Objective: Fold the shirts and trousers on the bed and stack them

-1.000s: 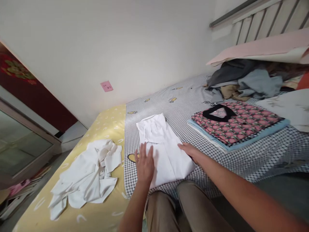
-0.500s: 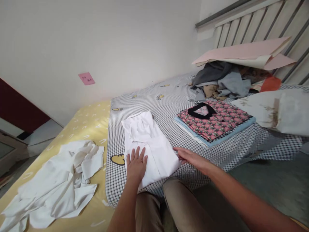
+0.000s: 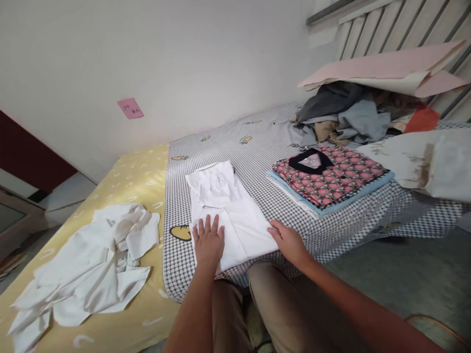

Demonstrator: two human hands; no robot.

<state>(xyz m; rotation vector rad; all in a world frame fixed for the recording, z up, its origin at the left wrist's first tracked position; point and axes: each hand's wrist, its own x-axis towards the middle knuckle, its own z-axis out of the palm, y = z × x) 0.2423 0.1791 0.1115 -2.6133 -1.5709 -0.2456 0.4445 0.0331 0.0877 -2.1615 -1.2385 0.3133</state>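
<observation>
A folded white shirt [image 3: 228,211] lies on the black-and-white checked sheet [image 3: 265,162] near the bed's front edge. My left hand [image 3: 208,240] rests flat on the shirt's near left part, fingers stretched out. My right hand [image 3: 289,241] lies at the shirt's near right corner, fingers together against the cloth edge. Both hands hold nothing. My knees in tan trousers [image 3: 257,304] press against the bed below the shirt.
A crumpled white garment [image 3: 91,264] lies on the yellow sheet [image 3: 140,176] at the left. A folded pink patterned top on a light blue one [image 3: 331,179] sits to the right. Loose clothes [image 3: 349,117], pink card [image 3: 386,71] and a white bag [image 3: 430,162] fill the far right.
My right hand has drawn back and in to the shirt's near right corner. My left hand stays flat on the shirt. The view has shifted slightly.
</observation>
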